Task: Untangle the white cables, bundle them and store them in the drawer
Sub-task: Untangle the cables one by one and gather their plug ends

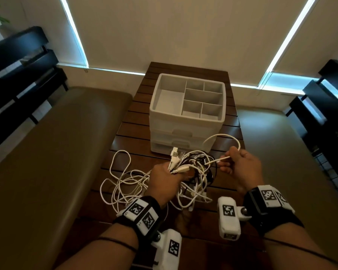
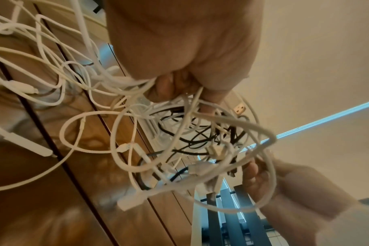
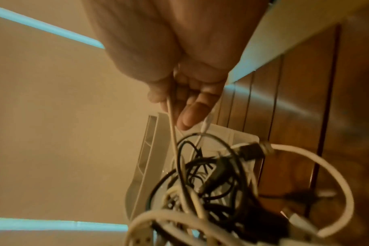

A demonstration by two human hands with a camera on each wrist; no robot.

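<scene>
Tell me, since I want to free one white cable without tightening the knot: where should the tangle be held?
Probably at the plug ends, as the left hand does: it grips the tangle from above where several plugs fan out, so the ends stay sorted. The right hand pinches one white cable near its free end, on the right, where it already loops clear.

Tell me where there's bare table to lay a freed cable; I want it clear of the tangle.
The slats right of the drawer unit, out to the table edge, are bare, as is the strip nearest you between the wrists. Crowded: the cable tangle fills the middle and trails left of the left hand.
</scene>
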